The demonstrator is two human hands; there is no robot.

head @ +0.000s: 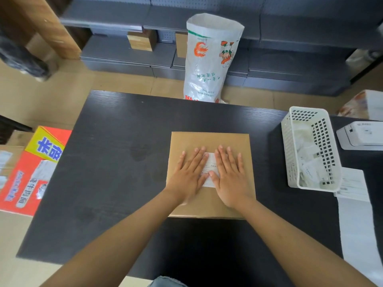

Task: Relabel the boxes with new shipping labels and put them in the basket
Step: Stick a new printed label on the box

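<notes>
A flat brown cardboard box [209,139] lies in the middle of the black table [124,162]. A white shipping label [211,164] sits on its top, mostly covered by my hands. My left hand [191,175] lies flat on the label's left side with straight fingers. My right hand [230,175] lies flat on its right side, fingers spread. Both palms press down on the box. A white plastic basket [290,146] stands to the right on the table, with white paper scraps inside.
A strip of white label paper [356,224] runs along the table's right edge from a white label printer [360,135]. A tall white printed sack [209,59] stands on the floor behind the table. A red and yellow carton [31,168] lies on the floor at the left.
</notes>
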